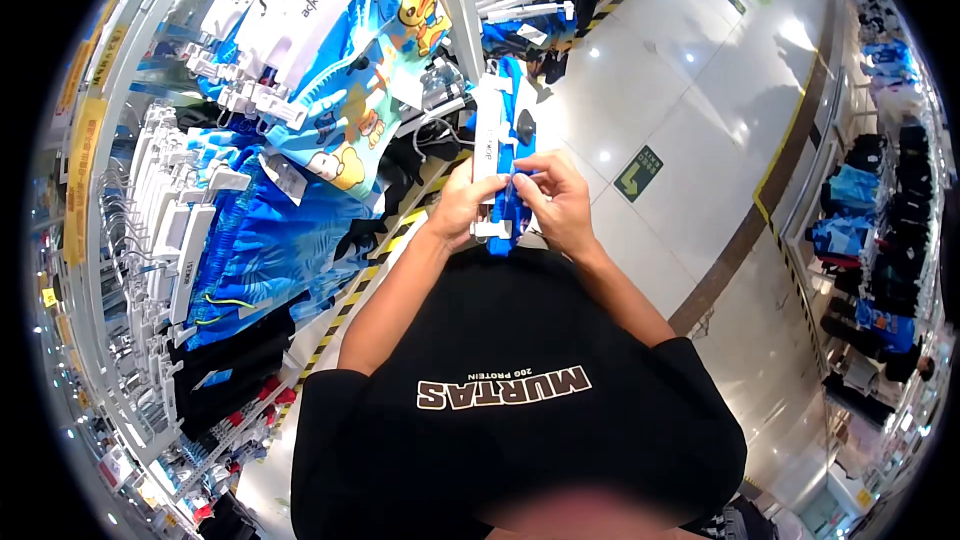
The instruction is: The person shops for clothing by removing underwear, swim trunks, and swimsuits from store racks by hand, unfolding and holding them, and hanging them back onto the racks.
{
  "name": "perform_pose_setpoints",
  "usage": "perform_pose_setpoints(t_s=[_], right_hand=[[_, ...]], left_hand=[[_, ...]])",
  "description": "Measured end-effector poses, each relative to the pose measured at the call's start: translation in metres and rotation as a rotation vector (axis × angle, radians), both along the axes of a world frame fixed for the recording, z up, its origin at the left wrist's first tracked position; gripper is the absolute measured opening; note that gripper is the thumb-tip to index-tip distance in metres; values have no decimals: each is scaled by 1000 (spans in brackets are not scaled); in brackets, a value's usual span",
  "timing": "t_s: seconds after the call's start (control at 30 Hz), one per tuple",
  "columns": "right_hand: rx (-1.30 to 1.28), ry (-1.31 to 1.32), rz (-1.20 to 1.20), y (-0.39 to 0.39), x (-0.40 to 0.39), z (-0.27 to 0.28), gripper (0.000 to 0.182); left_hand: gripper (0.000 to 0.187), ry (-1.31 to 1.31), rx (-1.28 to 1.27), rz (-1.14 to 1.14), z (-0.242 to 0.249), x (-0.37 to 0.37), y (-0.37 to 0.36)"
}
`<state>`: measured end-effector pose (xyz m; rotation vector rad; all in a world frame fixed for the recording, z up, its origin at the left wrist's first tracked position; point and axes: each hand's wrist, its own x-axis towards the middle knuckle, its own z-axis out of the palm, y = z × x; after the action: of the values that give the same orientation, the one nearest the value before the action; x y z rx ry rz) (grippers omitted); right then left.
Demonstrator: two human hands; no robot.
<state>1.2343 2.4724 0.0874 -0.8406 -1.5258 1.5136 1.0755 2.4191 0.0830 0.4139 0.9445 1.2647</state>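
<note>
In front of my chest is a white clip hanger point(487, 145) with a blue garment point(508, 100) hanging along it, seen nearly edge-on. My left hand point(462, 205) is closed around the hanger's side, thumb lying across the front. The fingers of my right hand point(556, 198) are bent and pinched at the blue fabric's edge near the middle; whatever small part they pinch is too small to make out. A dark oval piece point(526, 127) sits beside the fabric above my right hand.
Close on the left, a rack holds blue swim shorts point(265, 230) and printed children's swimwear point(345, 125) on white hangers. A metal post point(450, 10) rises ahead. Tiled floor point(690, 140) with a green arrow sign point(637, 174) lies to the right, with more clothing racks point(885, 230) beyond.
</note>
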Motion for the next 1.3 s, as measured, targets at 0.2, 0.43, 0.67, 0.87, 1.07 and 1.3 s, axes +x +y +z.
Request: perform_pose_setpoints(t_s=[0.2,0.43,0.67,0.87,1.07,1.3], right_hand=[[-53,-198,-75,1,6,-18,43],[-215,-145,-42,4,19,-26,33],[-185,-126,-16,8,19,-15,33],[-210,-51,3,8,15,-11,33],[-271,92,77,2,20,-27,61],[-359,38,0,7,24,-13,48]], left_hand=[[40,163,31,-26,1,6,1],[34,254,1,-59,-8,7,2],[34,171,-49,9,-6,14,0],[35,177,-35,3,-4,13,-1],[50,726,223,-22,10,34,-2],[39,816,321,-158,11,31,-11]])
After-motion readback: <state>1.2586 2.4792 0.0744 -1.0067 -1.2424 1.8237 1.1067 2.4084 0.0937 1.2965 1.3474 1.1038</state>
